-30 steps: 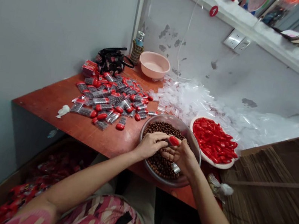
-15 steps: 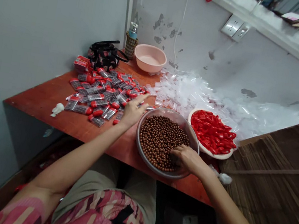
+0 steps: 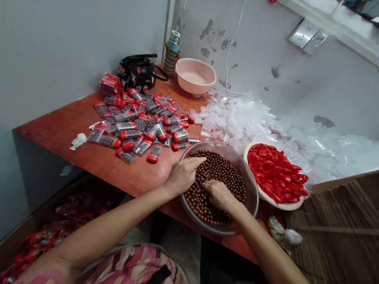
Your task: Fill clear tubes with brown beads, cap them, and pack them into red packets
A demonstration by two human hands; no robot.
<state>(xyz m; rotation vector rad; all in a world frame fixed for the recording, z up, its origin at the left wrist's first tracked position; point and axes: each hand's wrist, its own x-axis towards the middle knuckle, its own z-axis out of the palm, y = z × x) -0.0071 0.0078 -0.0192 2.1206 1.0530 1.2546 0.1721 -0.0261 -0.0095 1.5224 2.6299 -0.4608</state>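
A metal bowl full of small brown balls stands at the near edge of the red-brown table. My left hand rests on the bowl's left rim, fingers curled into the balls. My right hand lies palm down in the balls, fingers bent and partly buried; what either hand holds is hidden. Left of the bowl lies a heap of filled clear tubes with red caps. A white plate of loose red caps sits to the right.
A heap of empty clear tubes lies behind the bowl. A pink basin, a bottle and a black bag stand at the back corner. A crumpled tissue lies left. Brown slatted material fills the right.
My left hand came back from the heap of filled tubes to the bowl's left rim. My right hand slid up and left through the balls toward it.
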